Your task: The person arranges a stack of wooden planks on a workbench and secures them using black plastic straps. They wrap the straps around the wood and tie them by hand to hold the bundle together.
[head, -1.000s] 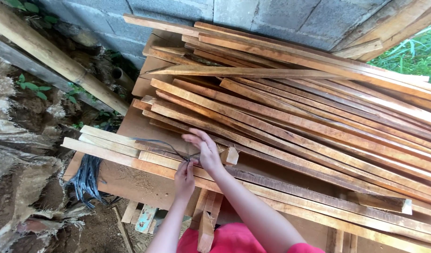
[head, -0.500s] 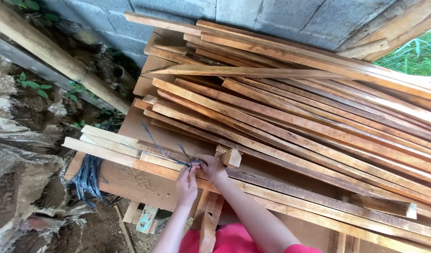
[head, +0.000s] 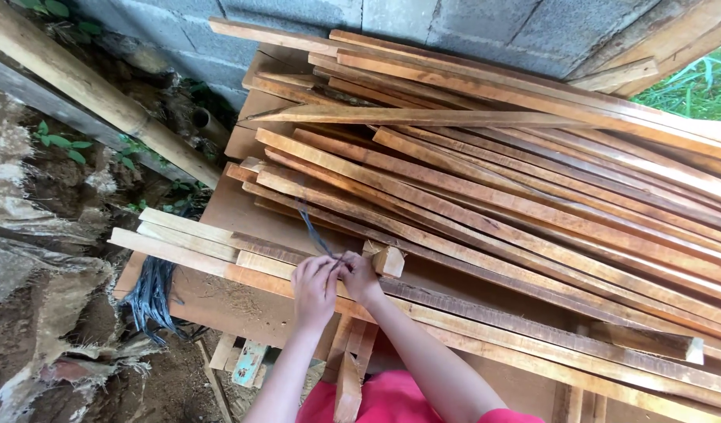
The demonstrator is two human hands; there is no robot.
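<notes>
— What are the fingers (head: 329,265) doing?
— Both hands, left hand (head: 315,288) and right hand (head: 359,278), now meet and pinch a thin dark cord (head: 313,231); a second ago the right lay flat.
— Where's the cord?
— It rises toward the far slats (head: 494,196), over the near plank (head: 219,262) on the surface (head: 235,207).

both hands (head: 335,280) together on a dark cord (head: 315,232) over long wooden slats (head: 486,211) beside a grey block wall (head: 454,19)

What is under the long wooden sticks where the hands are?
A flat brown wooden board lies under the long wooden slats. Dark strings hang off its edge. The slats hide the board's far part.
</notes>
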